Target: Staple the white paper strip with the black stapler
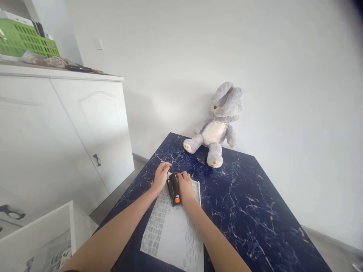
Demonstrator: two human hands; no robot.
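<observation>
Left hand lies flat and open at the paper sheet's far corner on a marbled blue table; right hand curls against the black stapler there, grip unclear.

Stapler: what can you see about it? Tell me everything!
The stapler is small, long and black, plastic by its look, with an orange end toward the person. It lies flat on the far end of a printed paper sheet on the dark blue marbled table. The left hand rests beside it; the right hand touches its other side.
</observation>
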